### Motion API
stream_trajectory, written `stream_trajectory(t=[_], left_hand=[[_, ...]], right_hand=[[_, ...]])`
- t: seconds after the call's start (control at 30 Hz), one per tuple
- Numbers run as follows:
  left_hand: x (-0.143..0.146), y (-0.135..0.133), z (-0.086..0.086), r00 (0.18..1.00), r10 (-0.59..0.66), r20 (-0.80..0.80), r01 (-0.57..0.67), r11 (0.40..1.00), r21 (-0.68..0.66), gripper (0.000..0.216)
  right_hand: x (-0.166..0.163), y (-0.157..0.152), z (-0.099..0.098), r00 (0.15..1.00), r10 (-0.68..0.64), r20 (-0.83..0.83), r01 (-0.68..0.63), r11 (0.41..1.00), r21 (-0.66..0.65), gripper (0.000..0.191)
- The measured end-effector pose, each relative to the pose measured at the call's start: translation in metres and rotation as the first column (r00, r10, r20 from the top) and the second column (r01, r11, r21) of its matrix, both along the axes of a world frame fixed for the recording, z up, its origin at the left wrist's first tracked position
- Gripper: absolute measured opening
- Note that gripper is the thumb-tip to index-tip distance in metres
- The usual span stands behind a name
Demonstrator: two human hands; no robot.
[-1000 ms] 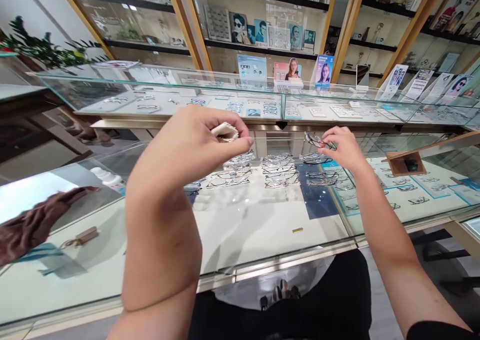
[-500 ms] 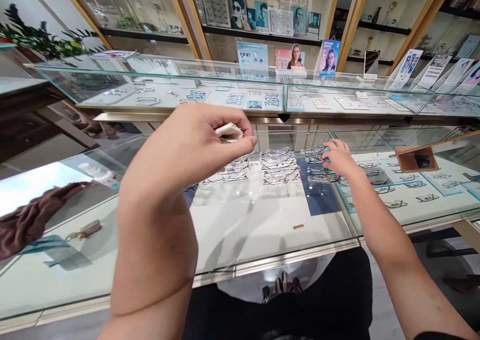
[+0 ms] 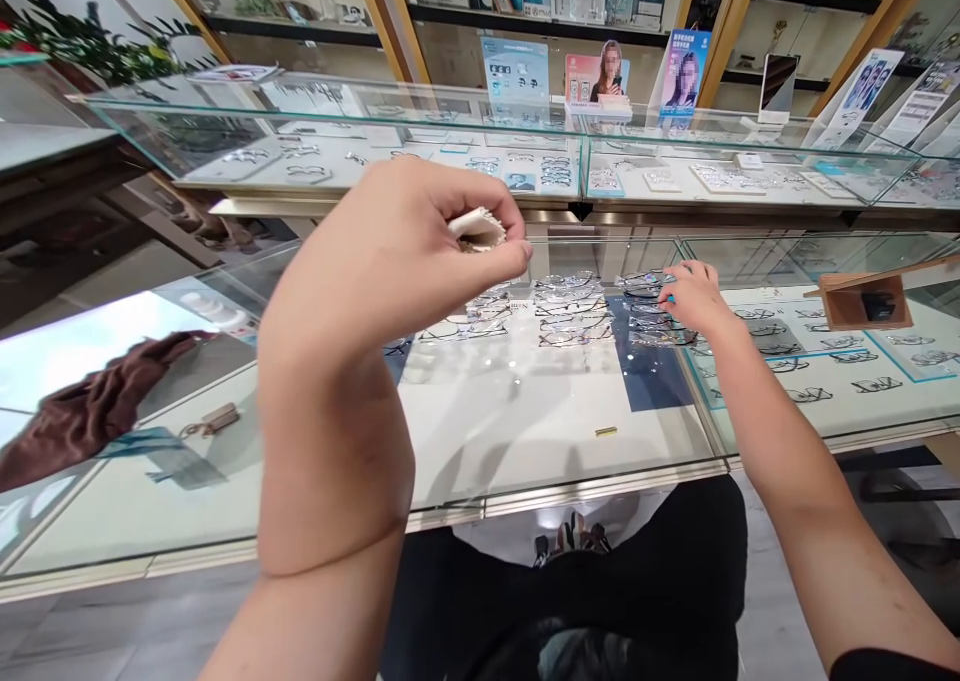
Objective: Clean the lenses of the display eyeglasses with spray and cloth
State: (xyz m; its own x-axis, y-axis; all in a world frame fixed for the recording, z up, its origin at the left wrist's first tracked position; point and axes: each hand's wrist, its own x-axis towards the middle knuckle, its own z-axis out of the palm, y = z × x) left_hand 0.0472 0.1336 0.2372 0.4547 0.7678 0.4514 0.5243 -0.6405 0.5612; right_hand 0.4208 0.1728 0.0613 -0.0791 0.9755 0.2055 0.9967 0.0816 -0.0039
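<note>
My left hand (image 3: 405, 251) is raised over the glass counter (image 3: 495, 421), closed around a folded white cloth (image 3: 480, 229) with a zigzag edge. The cloth is tucked between thumb and curled fingers. Further right, my right hand (image 3: 699, 299) reaches to the far part of the counter with bent fingers apart and nothing visible in them. It is over the right-hand column of eyeglasses (image 3: 649, 311); whether it touches the glass top I cannot tell. Another column of eyeglasses (image 3: 574, 311) lies in rows between my hands. My left hand partly hides a third column.
A brown cloth (image 3: 105, 396) lies on the counter at left, near a key fob (image 3: 217, 419). A small gold bar (image 3: 606, 431) is near the front edge. At right stands a wooden box (image 3: 862, 303). Behind runs a second display case (image 3: 480, 116) with upright advert cards.
The view has shifted, so the counter appears higher and further right. Both hands keep nearly the same poses, and the white cloth stays in my left hand.
</note>
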Motion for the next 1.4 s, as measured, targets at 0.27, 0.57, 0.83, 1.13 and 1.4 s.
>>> stream_trajectory(t=[0.27,0.57,0.83,1.13,1.4], left_hand=[[0.000,-0.006,0.002,0.990,0.072,-0.124,-0.072,0.997,0.008,0.023],[0.004,-0.010,0.003,0.988,0.118,-0.099,-0.120,0.993,-0.015,0.028],[0.006,-0.012,0.005,0.975,0.151,-0.164,-0.155,0.988,-0.012,0.018],[0.012,-0.013,0.000,1.000,-0.010,-0.009,0.008,0.986,-0.165,0.028],[0.015,-0.011,-0.013,0.968,0.052,-0.246,-0.103,0.975,-0.198,0.031]], right_hand=[[-0.001,0.002,-0.001,0.999,-0.031,0.005,0.032,0.998,-0.046,0.040],[0.000,0.007,-0.010,1.000,0.013,-0.017,-0.013,0.999,-0.042,0.044],[0.000,0.000,0.007,0.989,-0.015,-0.146,0.032,0.992,0.119,0.044],[-0.011,-0.005,0.023,0.942,0.022,-0.336,0.075,0.959,0.274,0.042],[-0.015,-0.004,0.029,0.925,0.050,-0.377,0.083,0.941,0.329,0.041]])
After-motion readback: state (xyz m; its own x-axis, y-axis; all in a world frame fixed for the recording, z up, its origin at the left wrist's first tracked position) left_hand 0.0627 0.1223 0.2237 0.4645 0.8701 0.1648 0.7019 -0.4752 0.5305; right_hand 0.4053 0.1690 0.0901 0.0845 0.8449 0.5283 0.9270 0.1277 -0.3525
